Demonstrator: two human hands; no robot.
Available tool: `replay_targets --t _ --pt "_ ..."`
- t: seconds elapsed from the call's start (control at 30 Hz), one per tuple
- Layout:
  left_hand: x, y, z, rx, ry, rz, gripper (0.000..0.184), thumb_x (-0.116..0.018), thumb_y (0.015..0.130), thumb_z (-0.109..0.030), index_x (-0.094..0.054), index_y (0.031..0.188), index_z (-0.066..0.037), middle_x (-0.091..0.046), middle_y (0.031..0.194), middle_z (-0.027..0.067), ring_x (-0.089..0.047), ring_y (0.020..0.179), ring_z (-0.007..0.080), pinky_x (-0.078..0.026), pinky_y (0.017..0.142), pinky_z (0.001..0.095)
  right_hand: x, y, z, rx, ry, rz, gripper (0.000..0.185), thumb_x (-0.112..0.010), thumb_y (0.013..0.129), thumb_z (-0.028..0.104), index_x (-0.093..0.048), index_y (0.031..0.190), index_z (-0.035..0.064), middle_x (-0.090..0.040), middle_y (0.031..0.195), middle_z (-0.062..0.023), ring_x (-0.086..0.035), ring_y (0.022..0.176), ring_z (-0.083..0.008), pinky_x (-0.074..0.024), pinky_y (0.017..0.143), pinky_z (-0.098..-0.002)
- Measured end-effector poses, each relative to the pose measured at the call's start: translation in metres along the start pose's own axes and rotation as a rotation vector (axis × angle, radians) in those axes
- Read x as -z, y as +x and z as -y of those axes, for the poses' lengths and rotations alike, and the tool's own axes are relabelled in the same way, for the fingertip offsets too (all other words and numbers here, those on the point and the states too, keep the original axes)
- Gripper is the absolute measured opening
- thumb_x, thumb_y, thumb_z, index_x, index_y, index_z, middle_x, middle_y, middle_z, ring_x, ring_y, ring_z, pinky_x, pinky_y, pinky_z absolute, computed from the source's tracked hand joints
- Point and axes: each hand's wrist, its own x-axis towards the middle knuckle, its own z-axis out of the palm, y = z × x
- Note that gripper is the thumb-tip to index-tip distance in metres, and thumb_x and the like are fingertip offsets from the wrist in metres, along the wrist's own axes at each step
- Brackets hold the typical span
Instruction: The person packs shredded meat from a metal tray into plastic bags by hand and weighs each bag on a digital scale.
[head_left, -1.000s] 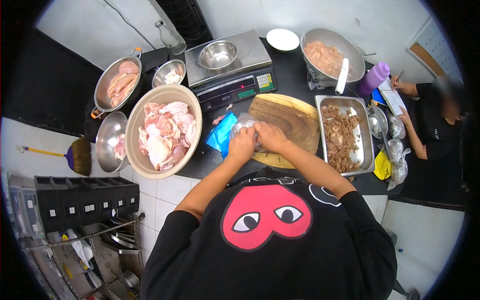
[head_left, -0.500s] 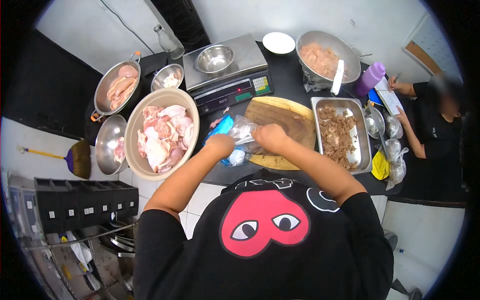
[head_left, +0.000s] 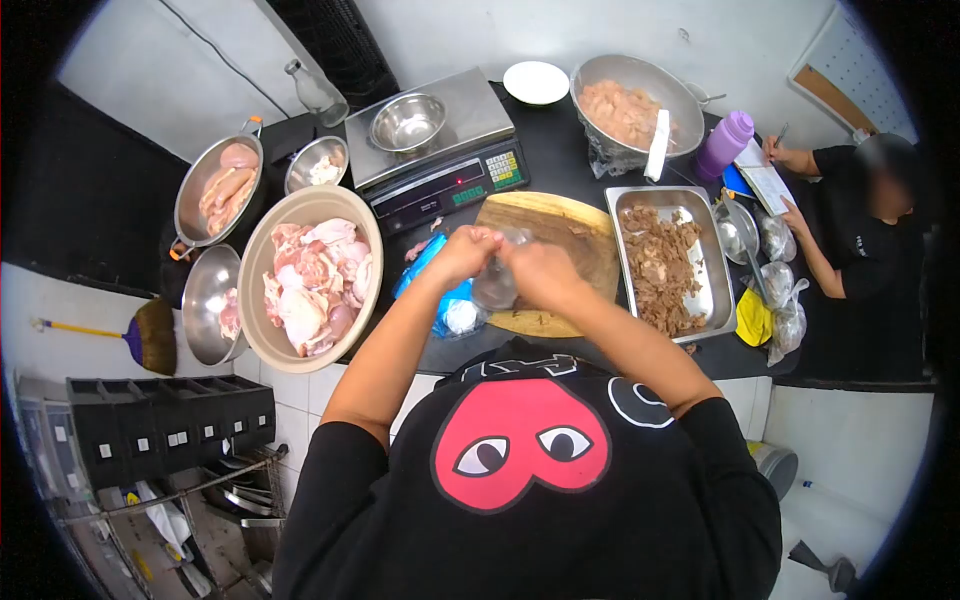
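Both my hands meet over the left part of the round wooden board point(head_left: 590, 235). My left hand point(head_left: 466, 252) is closed on the top of a clear plastic bag point(head_left: 494, 288). Close beside it, my right hand point(head_left: 540, 272) is closed on the same bag, a little blurred. The bag hangs below the fingers; its contents are too unclear to name. A blue plastic packet point(head_left: 420, 268) lies left of the board, partly behind my left hand and forearm. Right of the board is a steel tray point(head_left: 718, 262) with shredded brown meat point(head_left: 660, 265).
A beige bowl point(head_left: 258, 290) of raw chicken stands left, near metal bowls. Behind the board is a scale point(head_left: 440, 185) bearing a steel bowl point(head_left: 408, 122). A colander point(head_left: 690, 105), a purple bottle point(head_left: 725, 145) and filled bags point(head_left: 787, 325) are at the right. A person point(head_left: 870, 220) writes there.
My hands were apart on the bag half a second ago; now they are together at its top, with the bag hanging beneath. The view has shifted slightly.
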Motion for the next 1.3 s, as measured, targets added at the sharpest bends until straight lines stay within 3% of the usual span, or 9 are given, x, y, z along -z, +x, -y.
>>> replay_targets --t 0.2,0.3,0.4,0.5,0.8,1.0,1.1,1.2,1.3 --pt "-0.014 0.004 0.023 -0.077 0.184 0.161 0.024 -0.051 0.092 -0.023 -0.066 0.097 -0.005 -0.062 0.077 -0.0038 -0.043 0.060 0.0051 -0.037 0.056 0.0213 -0.024 0.018 -0.051 -0.458 0.996 0.234 0.008 -0.057 0.082 0.003 -0.060 0.075 0.0004 -0.063 0.062 -0.0107 -0.063 0.056 -0.0163 -0.0480 0.046 -0.0263" --pt "-0.020 0.017 0.046 -0.200 0.253 0.188 0.026 -0.051 0.092 -0.024 -0.065 0.098 -0.003 -0.063 0.085 -0.0009 -0.047 0.067 0.0079 -0.040 0.065 0.0239 -0.013 0.018 -0.056 -0.526 1.077 0.332 0.008 -0.057 0.083 0.001 -0.060 0.076 -0.0001 -0.062 0.062 -0.0066 -0.061 0.055 -0.0114 -0.0469 0.045 -0.0224" --pt "-0.021 0.023 0.053 -0.220 0.268 0.197 0.026 -0.050 0.092 -0.024 -0.065 0.091 -0.003 -0.061 0.087 0.0018 -0.049 0.074 0.0098 -0.041 0.072 0.0273 -0.014 0.013 -0.059 -0.425 1.007 0.316 0.008 -0.059 0.079 0.010 -0.063 0.078 0.0021 -0.066 0.072 -0.0094 -0.063 0.060 -0.0156 -0.0497 0.061 -0.0310" --pt "-0.018 0.022 0.045 -0.260 0.444 0.171 0.024 -0.050 0.092 -0.023 -0.064 0.085 -0.006 -0.058 0.084 0.0041 -0.051 0.076 0.0136 -0.041 0.074 0.0300 -0.027 0.010 -0.067 0.158 0.495 -0.135 0.006 -0.060 0.076 0.008 -0.063 0.082 0.0061 -0.064 0.079 -0.0099 -0.063 0.072 -0.0253 -0.0483 0.067 -0.0354" --pt "-0.030 0.013 0.030 -0.579 0.836 -0.296 0.007 -0.060 0.076 -0.008 -0.063 0.081 -0.004 -0.055 0.079 0.0178 -0.055 0.078 0.0379 -0.045 0.070 0.0433 -0.048 0.011 -0.070 -0.132 0.656 -0.193 0.008 -0.061 0.075 0.009 -0.061 0.082 0.0067 -0.061 0.083 -0.0125 -0.060 0.079 -0.0320 -0.0468 0.069 -0.0387" --pt "-0.035 0.016 0.050 -0.804 0.893 -0.497 0.008 -0.059 0.070 -0.001 -0.061 0.077 -0.003 -0.054 0.073 0.0149 -0.057 0.071 0.0345 -0.047 0.062 0.0405 -0.064 0.019 -0.071 -0.314 0.617 -0.148 0.013 -0.066 0.073 0.019 -0.063 0.079 0.0084 -0.063 0.079 -0.0117 -0.062 0.075 -0.0283 -0.0471 0.067 -0.0377" --pt "-0.038 0.012 0.051 -0.826 0.929 -0.555 0.006 -0.061 0.069 -0.001 -0.059 0.074 -0.004 -0.053 0.071 0.0129 -0.057 0.068 0.0316 -0.047 0.060 0.0388 -0.076 0.025 -0.082 -0.442 0.701 0.061 0.014 -0.069 0.071 0.023 -0.065 0.078 0.0108 -0.065 0.073 -0.0089 -0.062 0.068 -0.0232 -0.0474 0.063 -0.0357" --pt "-0.038 0.010 0.048 -0.919 0.875 -0.575 0.008 -0.062 0.067 0.000 -0.057 0.072 -0.005 -0.055 0.072 0.0105 -0.056 0.066 0.0289 -0.047 0.060 0.0371 -0.084 0.031 -0.088 -0.447 0.726 0.112 0.010 -0.071 0.070 0.009 -0.063 0.070 0.0036 -0.062 0.064 -0.0034 -0.055 0.057 -0.0090 -0.0441 0.053 -0.0268" --pt "-0.039 0.012 0.045 -1.048 0.865 -0.580 0.010 -0.062 0.066 0.001 -0.056 0.070 -0.005 -0.057 0.075 0.0084 -0.055 0.066 0.0274 -0.047 0.060 0.0364 -0.081 0.035 -0.089 -0.488 0.742 0.198 0.007 -0.069 0.070 0.007 -0.062 0.071 0.0040 -0.061 0.061 -0.0026 -0.055 0.057 -0.0092 -0.0443 0.053 -0.0263"
